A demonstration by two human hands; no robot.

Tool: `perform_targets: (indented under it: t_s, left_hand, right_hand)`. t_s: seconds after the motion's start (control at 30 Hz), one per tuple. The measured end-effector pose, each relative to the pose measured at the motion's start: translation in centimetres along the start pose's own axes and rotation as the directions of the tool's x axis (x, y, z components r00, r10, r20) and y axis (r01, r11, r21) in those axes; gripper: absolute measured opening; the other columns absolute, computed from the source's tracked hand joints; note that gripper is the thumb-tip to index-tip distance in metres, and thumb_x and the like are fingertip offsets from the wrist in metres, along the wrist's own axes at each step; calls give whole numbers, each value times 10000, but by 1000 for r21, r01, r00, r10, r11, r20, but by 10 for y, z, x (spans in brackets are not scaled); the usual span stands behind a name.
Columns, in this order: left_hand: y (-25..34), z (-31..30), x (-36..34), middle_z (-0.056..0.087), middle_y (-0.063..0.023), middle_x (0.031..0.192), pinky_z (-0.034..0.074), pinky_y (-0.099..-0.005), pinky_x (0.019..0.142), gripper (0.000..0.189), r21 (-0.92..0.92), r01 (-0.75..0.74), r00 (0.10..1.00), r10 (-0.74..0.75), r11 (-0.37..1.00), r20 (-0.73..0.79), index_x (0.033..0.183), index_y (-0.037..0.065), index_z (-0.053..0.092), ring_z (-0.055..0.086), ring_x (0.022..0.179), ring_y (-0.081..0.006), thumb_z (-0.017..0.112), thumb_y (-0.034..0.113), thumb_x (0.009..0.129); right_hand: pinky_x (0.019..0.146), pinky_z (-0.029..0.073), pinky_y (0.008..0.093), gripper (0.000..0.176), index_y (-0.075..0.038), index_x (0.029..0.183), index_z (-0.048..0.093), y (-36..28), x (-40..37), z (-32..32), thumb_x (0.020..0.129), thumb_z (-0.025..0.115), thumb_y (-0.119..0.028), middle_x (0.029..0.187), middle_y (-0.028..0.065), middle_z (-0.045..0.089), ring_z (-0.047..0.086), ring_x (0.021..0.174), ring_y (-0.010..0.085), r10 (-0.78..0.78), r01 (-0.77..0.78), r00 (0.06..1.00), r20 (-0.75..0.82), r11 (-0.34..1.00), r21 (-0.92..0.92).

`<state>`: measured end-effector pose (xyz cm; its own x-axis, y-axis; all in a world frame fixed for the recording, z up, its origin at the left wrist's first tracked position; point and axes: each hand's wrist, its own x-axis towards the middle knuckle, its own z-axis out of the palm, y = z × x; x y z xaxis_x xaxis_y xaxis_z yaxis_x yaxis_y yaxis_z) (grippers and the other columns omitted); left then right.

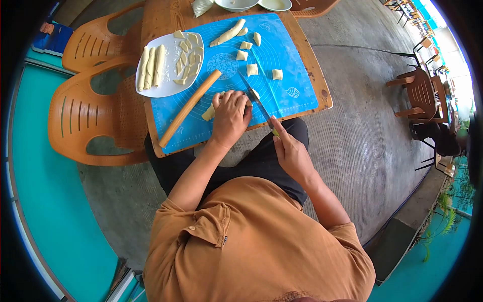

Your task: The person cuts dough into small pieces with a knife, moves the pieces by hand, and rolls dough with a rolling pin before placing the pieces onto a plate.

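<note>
My left hand point(231, 115) is closed over a pale dough roll point(208, 113) near the front edge of a blue baking mat point(297, 65); most of the roll is hidden under my fingers. In my right hand point(292, 155) is a knife point(257, 102), its blade slanting across the mat beside the right end of that roll. Several cut dough pieces point(252, 69) lie farther back, along with another long dough roll point(228, 33). To the left of my left hand, a wooden rolling pin point(190, 108) rests diagonally on the mat.
A white plate point(169, 70) with dough rolls and cut strips stands at the left. Bowls point(236, 5) and a plastic bag point(202, 7) sit at the wooden table's point(168, 17) far side. Orange chairs point(95, 110) are close on the left.
</note>
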<state>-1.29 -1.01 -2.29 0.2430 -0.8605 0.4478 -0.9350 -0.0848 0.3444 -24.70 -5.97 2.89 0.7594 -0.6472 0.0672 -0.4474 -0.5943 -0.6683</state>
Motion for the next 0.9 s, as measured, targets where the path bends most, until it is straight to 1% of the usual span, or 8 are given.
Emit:
perform_targets:
  t_s: [0.07, 0.13, 0.27, 0.37, 0.43, 0.5, 0.6, 0.9]
  left_hand:
    - [3, -3, 1, 682, -62, 1233, 358, -518, 1124, 302, -13, -16, 999, 16, 1000, -37, 1145, 97, 649, 605, 1260, -278, 814, 186, 908]
    - [3, -12, 0, 675, -69, 1226, 361, -520, 1120, 296, -18, -27, 997, 26, 999, -73, 1139, 93, 646, 602, 1247, -281, 810, 195, 914]
    - [-9, -40, -5, 704, -78, 1302, 375, -510, 1129, 309, -53, 27, 992, -34, 998, -118, 1197, 99, 665, 628, 1269, -287, 811, 199, 943]
    - [-31, -65, -14, 714, -78, 1308, 403, -498, 1126, 295, 20, 62, 981, -57, 998, -185, 1188, 94, 676, 654, 1244, -295, 814, 202, 952]
    - [-45, -77, -22, 719, -78, 1293, 412, -491, 1117, 289, 75, 114, 976, -97, 991, -196, 1188, 85, 682, 656, 1242, -295, 811, 204, 959]
    - [-50, -81, -29, 721, -78, 1267, 420, -487, 1107, 285, 85, 127, 975, -109, 988, -193, 1197, 81, 688, 654, 1240, -299, 805, 205, 969]
    - [-51, -79, -38, 702, -68, 1243, 408, -501, 1104, 279, 85, 167, 977, -154, 982, -145, 1190, 92, 686, 639, 1229, -297, 802, 218, 969]
    - [-42, -50, -31, 716, -70, 1224, 397, -490, 1109, 302, 21, 72, 991, -69, 997, -118, 1190, 72, 701, 636, 1223, -278, 810, 225, 954]
  right_hand:
    - [738, 593, 543, 578, -135, 1663, 443, -1, 0, -4, 1101, 576, -106, 1058, 257, 753, 734, 836, 465, 0, 0, 1000, 1, 998, 67]
    - [852, 598, 526, 571, -124, 1662, 440, -3, 1, -7, 1107, 569, -88, 1192, 283, 751, 743, 988, 476, 0, 2, 1000, -9, 985, 175]
    - [943, 584, 476, 585, -121, 1684, 414, -16, -1, -18, 1119, 565, -87, 1229, 275, 747, 737, 1096, 455, 6, 0, 1000, -31, 983, 184]
    - [928, 588, 475, 593, -129, 1690, 409, -26, -4, -27, 1120, 566, -91, 1190, 264, 751, 738, 1078, 462, 107, -118, 992, 68, 975, 189]
    - [913, 590, 478, 596, -138, 1696, 404, -26, -5, -23, 1123, 563, -96, 1144, 263, 749, 737, 1055, 470, 97, -110, 993, 72, 975, 192]
    - [894, 591, 494, 600, -144, 1700, 395, -23, -7, -15, 1124, 558, -101, 1127, 274, 745, 736, 1036, 477, -24, 21, 1000, 16, 986, 167]
    - [885, 591, 509, 606, -146, 1703, 384, -27, -8, -10, 1123, 557, -101, 1140, 282, 745, 733, 1039, 487, 18, -32, 996, 86, 986, 166]
    - [848, 590, 519, 614, -124, 1696, 384, -50, -20, -11, 1112, 573, -93, 1108, 290, 748, 735, 1002, 496, -1, -13, 994, 105, 991, 135]
